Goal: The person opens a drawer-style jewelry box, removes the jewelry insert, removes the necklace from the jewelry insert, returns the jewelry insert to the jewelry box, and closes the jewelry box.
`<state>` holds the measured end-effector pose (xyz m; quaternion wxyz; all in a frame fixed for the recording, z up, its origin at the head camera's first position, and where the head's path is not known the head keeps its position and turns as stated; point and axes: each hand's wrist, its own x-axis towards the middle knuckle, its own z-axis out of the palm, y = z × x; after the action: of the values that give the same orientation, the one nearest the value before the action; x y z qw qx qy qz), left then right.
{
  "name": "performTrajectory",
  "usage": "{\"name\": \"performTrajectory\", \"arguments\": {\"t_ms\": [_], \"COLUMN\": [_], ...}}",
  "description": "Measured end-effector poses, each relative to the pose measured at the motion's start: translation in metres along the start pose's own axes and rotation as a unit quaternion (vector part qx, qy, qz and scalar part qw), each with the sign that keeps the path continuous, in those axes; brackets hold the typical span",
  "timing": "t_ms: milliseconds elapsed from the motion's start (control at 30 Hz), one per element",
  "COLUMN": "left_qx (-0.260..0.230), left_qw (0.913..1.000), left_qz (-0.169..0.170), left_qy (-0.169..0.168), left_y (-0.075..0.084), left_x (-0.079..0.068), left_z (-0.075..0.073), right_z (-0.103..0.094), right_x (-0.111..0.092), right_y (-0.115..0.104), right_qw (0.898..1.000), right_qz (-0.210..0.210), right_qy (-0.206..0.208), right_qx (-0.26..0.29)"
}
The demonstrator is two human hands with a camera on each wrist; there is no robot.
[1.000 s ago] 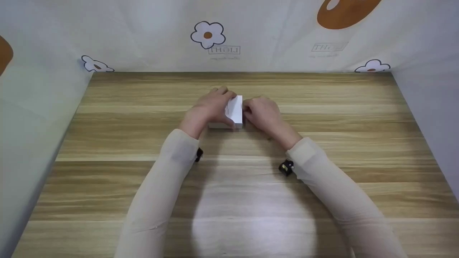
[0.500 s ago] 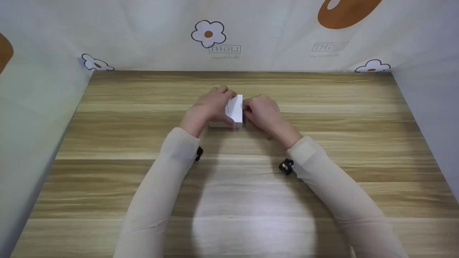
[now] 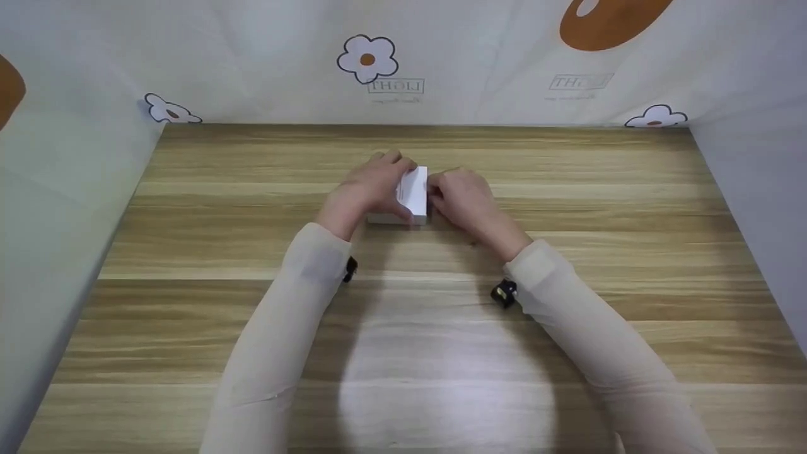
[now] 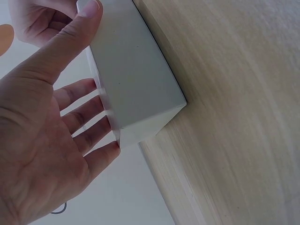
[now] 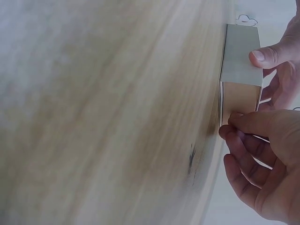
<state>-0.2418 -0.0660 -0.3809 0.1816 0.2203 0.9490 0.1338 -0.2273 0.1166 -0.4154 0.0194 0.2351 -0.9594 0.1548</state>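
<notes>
A small white box lies on the wood-grain table near the far middle. My left hand reaches over its left part and grips it. In the left wrist view the thumb presses one long side of the box, and the other fingertips lie along its upper edge. At the right end is my right hand, fingers curled. The right wrist view shows a tan end face framed by white edges. There the thumb and forefinger of the right hand pinch at the face's corner, hiding what lies between them.
The wood-grain table stretches around both arms. A pale curtain with flowers and brown shapes borders it at the back and sides. Small black devices sit at the left cuff and right cuff.
</notes>
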Motion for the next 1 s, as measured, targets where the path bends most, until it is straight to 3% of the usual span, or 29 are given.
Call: {"name": "performTrajectory", "arguments": {"t_ms": [1000], "left_qx": [0.006], "left_qw": [1.0000], "left_qz": [0.002], "left_qy": [0.004], "left_y": [0.0008], "left_x": [-0.0010], "left_z": [-0.0009], "right_z": [-0.0036], "right_x": [0.0007], "right_y": [0.0007], "right_qw": [1.000], "right_qz": [-0.008], "right_qy": [-0.011], "right_qx": [-0.010]}}
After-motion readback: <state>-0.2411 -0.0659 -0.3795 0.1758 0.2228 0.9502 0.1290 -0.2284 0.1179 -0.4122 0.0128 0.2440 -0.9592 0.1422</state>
